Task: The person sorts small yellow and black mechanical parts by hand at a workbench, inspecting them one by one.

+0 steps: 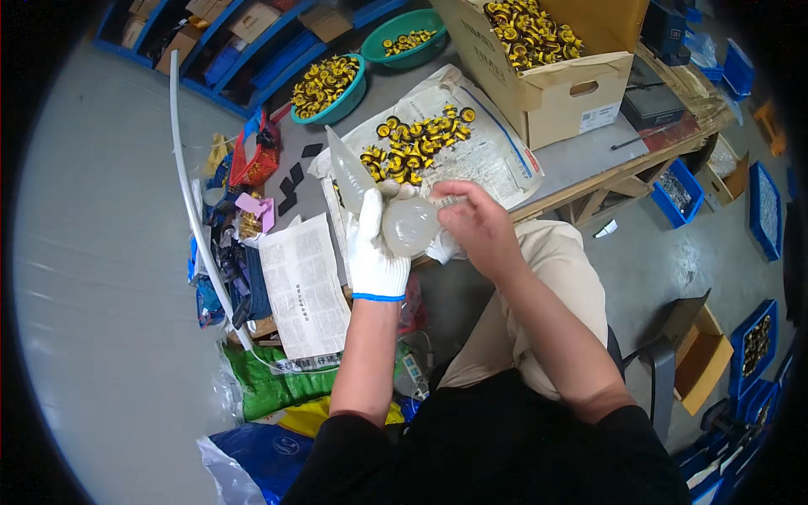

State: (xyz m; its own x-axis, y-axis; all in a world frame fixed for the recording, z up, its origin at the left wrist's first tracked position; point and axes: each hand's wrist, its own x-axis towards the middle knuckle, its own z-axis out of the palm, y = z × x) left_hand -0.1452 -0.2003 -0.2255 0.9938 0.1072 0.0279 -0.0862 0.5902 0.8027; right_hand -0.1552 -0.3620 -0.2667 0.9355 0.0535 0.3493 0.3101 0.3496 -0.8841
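My left hand (370, 244), in a white knit glove with a blue cuff edge, is closed round a translucent plastic thing with a pointed cone (347, 172) at one end and a rounded bulge (411, 225) at the other. It looks like a soft squeeze bottle, but its exact kind is unclear. Bare, with fingers bent and apart, my right hand (480, 225) is beside the bulge; whether it touches is unclear. Something white and cloth-like (444, 247) shows below its fingers. Beyond both hands, small black-and-yellow round parts (412, 147) lie scattered on newspaper (497, 160).
Two green basins (360, 91) and a large cardboard box (581, 101) hold more such parts. Flat black pieces (288, 194) lie left of the newspaper. A loose newspaper sheet (303, 286) hangs at the table's near-left side. Blue bins (677, 194) stand on the floor at right.
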